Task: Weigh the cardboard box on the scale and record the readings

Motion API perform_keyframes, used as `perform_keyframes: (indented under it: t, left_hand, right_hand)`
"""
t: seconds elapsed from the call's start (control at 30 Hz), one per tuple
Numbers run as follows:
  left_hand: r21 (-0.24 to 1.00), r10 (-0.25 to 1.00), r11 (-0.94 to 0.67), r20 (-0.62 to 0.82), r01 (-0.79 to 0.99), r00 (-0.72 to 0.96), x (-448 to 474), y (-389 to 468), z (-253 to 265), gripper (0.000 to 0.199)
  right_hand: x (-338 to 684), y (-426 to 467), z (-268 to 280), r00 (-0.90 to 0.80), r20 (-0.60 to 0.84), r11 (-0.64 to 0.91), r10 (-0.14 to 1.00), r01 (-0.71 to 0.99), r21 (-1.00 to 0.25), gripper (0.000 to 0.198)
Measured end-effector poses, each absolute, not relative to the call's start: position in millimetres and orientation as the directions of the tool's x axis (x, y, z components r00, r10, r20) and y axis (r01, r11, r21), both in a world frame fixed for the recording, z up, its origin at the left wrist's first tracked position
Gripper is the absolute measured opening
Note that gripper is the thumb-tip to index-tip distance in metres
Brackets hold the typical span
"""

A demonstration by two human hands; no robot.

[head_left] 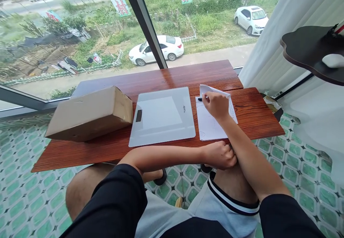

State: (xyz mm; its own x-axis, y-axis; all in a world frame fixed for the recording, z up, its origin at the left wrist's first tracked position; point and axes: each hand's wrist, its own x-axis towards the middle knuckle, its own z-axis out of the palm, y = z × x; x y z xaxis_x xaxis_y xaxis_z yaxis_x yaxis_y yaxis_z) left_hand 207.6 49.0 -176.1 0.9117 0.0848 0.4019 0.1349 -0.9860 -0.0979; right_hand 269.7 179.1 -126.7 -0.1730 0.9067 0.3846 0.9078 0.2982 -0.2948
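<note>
My right hand (216, 105) holds a black pen (200, 99) with its tip on a white sheet of paper (209, 125), which lies at the right end of a reddish wooden table (80, 150). The sheet's top edge is curled up. My left hand (220, 155) is closed in a fist, resting against my right forearm just below the table's front edge. A white flat scale (162, 116) with a small dark display lies left of the paper. A closed cardboard box (90, 114) sits tilted at the table's left.
A large window (80, 34) with a dark slanted frame stands behind the table. White curtain (290, 23) hangs at the right. A dark shelf (309, 48) juts in at upper right. Green patterned floor tiles surround the table. My knees are under it.
</note>
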Motion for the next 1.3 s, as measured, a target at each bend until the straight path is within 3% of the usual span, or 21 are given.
perform_keyframes:
  t: [0.33,0.63,0.77,1.03,1.3]
  left_hand:
    - [-0.188,0.156,-0.957,0.314,0.222,0.936,178.4,48.1,-135.4,0.025]
    - [-0.290,0.396,-0.819,0.339,0.496,0.853,115.7,41.7,-96.8,0.020]
    - [-0.300,0.513,-0.761,0.263,0.575,0.817,80.9,40.9,-75.6,0.011]
    - [-0.174,0.860,-0.468,0.135,0.866,0.492,15.7,35.9,-33.4,0.020]
    - [0.015,0.962,-0.195,0.197,0.981,0.188,-42.7,30.5,-21.8,0.033]
  right_hand:
    - [256.1,174.7,-135.0,-0.227,0.511,0.437,0.829,0.834,-0.338,0.038]
    - [244.2,176.3,-139.4,-0.257,0.648,0.573,0.717,0.746,-0.339,0.034]
    - [245.5,178.5,-141.7,-0.255,0.668,0.581,0.699,0.748,-0.322,0.034]
    - [255.2,189.7,-153.9,-0.245,0.687,0.565,0.684,0.774,-0.286,0.036]
    - [260.2,191.6,-154.3,-0.246,0.644,0.549,0.724,0.770,-0.324,0.033]
